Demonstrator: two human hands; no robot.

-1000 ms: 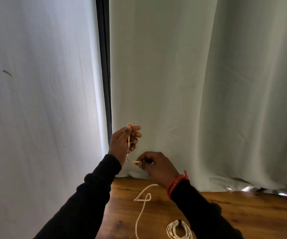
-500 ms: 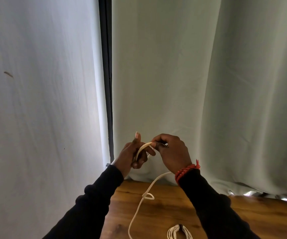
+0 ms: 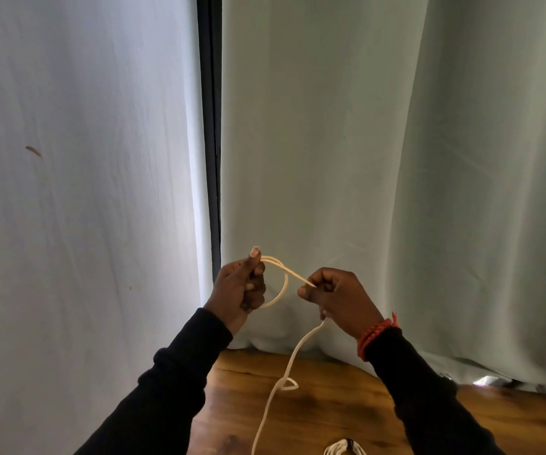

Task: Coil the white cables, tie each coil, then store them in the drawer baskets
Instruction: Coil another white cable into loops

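white cable point(image 3: 283, 284) looped, gripped between both hands

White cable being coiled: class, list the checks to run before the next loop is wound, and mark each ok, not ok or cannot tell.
1. Left hand holds the started loop: ok.
2. Right hand grips the white cable feeding in: ok.
3. Trailing cable free of kinks: not ok, a small twist sits on the wooden surface.
4. Finished coil tied: cannot tell, cut off at the frame edge.
5. Drawer baskets in reach: cannot tell, none in view.
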